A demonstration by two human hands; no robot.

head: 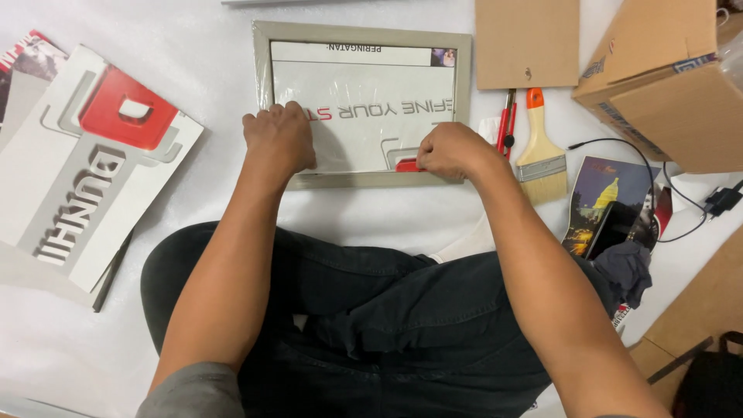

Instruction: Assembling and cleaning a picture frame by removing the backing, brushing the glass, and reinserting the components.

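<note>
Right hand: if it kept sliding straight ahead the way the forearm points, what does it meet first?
The right hand points up-left over the printed sheet inside the grey frame. It would likely cross the sheet, then meet the frame's far rail; height is unclear.

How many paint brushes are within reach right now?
1. The paint brush, orange handle, lies right of the picture frame, beside the right hand. Others may be hidden in the cardboard box.

Where things lie around you

You sit with a picture frame (362, 106) on the floor (209, 77) in front of your legs, and a printed sheet (364, 116) lies in it. A stack of printed boards (85, 170) lies to your left. To your right lie a paintbrush (539, 151), then a postcard (604, 203), with a cardboard box (665, 77) behind them. A cardboard panel (526, 42) lies behind the paintbrush.
</note>
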